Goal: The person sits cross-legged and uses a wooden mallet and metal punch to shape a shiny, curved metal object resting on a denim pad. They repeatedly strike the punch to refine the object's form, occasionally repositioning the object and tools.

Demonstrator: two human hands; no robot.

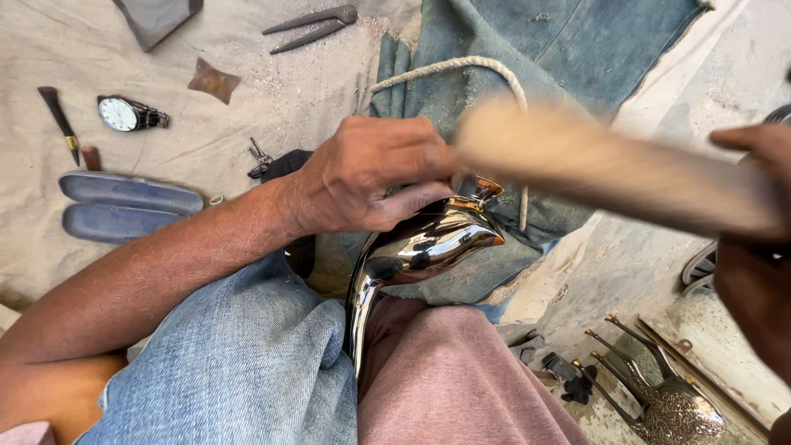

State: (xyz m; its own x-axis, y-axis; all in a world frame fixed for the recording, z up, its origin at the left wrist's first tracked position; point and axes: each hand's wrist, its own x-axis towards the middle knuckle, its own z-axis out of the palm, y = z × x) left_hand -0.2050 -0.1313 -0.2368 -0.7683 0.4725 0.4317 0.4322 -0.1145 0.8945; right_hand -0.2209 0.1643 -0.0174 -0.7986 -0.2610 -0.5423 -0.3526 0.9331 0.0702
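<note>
Meanwhile left hand (371, 177) grips the shiny metal piece (420, 247); right hand (754, 206) grasps a blurred wooden stick (610, 165).

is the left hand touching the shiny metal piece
Touching. The head view shows the left hand with its fingers wrapped over the top of the shiny metal piece, no gap between them.

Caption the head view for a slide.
Left hand steadies a shiny metal piece on the lap while the right hand holds a blurred wooden stick over it.
</note>
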